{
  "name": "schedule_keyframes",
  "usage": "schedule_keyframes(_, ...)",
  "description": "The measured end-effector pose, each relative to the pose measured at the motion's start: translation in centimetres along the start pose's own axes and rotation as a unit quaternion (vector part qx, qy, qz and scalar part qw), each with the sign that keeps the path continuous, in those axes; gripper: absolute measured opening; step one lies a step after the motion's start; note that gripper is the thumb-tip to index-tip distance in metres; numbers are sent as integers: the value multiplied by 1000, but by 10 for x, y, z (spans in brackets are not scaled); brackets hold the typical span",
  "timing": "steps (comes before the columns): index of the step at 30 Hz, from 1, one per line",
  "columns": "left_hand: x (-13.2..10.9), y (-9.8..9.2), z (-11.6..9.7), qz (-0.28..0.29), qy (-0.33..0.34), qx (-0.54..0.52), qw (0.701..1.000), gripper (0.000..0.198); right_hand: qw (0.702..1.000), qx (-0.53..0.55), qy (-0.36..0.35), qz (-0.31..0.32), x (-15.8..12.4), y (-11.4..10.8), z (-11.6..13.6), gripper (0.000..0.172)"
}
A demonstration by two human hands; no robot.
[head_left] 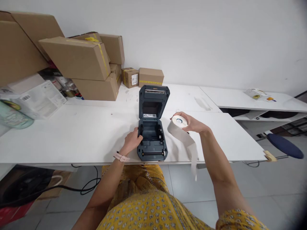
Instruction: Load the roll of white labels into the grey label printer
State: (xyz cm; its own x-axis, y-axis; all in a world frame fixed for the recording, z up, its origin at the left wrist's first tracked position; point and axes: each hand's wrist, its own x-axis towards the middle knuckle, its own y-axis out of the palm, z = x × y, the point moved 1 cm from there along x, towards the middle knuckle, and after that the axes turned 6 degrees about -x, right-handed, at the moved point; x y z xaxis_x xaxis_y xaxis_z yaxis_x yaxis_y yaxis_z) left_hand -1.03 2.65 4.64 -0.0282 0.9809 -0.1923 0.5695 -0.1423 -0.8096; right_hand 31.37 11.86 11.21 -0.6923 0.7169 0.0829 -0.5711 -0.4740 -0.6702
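Note:
A dark grey label printer (pixel 153 155) stands on the white table with its lid (pixel 154 100) raised. Its roll bay (pixel 150 132) shows no roll inside. My left hand (pixel 132 140) grips the printer's left side, thumb over the rim and the other fingers mostly hidden along the outer wall. To the right of the printer, my right hand (pixel 192 123) is closed around a roll of white labels (pixel 174 127), held by its edge. A loose strip of labels (pixel 193 153) trails from the roll down over the table's front edge.
Cardboard boxes (pixel 79 57) are stacked at the left back, with two small boxes (pixel 151 76) by the wall. A green bottle (pixel 18 116) lies far left. Another white roll (pixel 255 94) sits on the right-hand table (pixel 230 99). A blue stool (pixel 285 145) stands at the right.

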Motion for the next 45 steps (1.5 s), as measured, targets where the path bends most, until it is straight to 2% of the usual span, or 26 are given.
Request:
schedule_keyframes(5, 2, 1, 1, -6, -4, -6, 1000, 58, 997, 26, 67, 10, 13, 30, -41, 63)
schedule_keyframes(8, 3, 1, 2, -9, -5, -10, 1000, 58, 994, 46, 89, 34, 9, 33, -52, 73)
schedule_keyframes(10, 3, 1, 1, -6, -5, -10, 1000, 57, 990, 80, 108, 38, -7, 23, -59, 80)
schedule_keyframes(11, 3, 1, 1, -5, -4, -9, 1000, 57, 988, 100, 119, 17, -18, 15, -63, 79)
schedule_keyframes(14, 3, 1, 2, -5, 0, -4, 1000, 57, 974, 143, 161, -74, -58, -4, -80, 62)
schedule_keyframes(16, 3, 1, 2, -4, 3, -4, 1000, 57, 966, 160, 190, -77, -77, -3, -90, 56)
schedule_keyframes(19, 3, 2, 2, -3, 6, -10, 1000, 57, 968, 145, 206, -26, -87, 19, -96, 60)
schedule_keyframes(22, 4, 2, 3, -7, 9, -22, 1000, 57, 971, 121, 202, -49, -85, 40, -88, 52)
schedule_keyframes(24, 4, 3, 5, -8, 15, -42, 999, 57, 967, 137, 193, -98, -84, 44, -73, 51)
schedule_keyframes(26, 4, 5, 8, -6, 21, -73, 997, 57, 966, 154, 163, -130, -81, 40, -48, 54)
schedule_keyframes(28, 5, 8, 12, -9, 29, -115, 993, 56, 975, 152, 117, -115, -71, 39, -12, 57)
schedule_keyframes(29, 5, 11, 15, -13, 33, -140, 989, 56, 982, 142, 90, -89, -61, 42, 7, 59)
schedule_keyframes(31, 6, 16, 20, -25, 37, -190, 981, 56, 994, 90, 37, -41, -34, 54, 43, 56)
schedule_keyframes(33, 7, 21, 23, -37, 37, -228, 972, 56, 1000, 10, 3, -5, -1, 74, 65, 50)
schedule_keyframes(35, 6, 25, 25, -43, 34, -249, 967, 57, 997, -75, -4, 13, 29, 96, 70, 47)
schedule_keyframes(38, 4, 26, 24, -48, 29, -256, 965, 57, 981, -188, -12, 35, 55, 121, 58, 43)
schedule_keyframes(41, 3, 24, 22, -55, 25, -251, 966, 57, 963, -263, -25, 55, 59, 133, 46, 42)
schedule_keyframes(45, 2, 25, 21, -66, 22, -248, 966, 58, 949, -310, -22, 59, 51, 139, 43, 42)
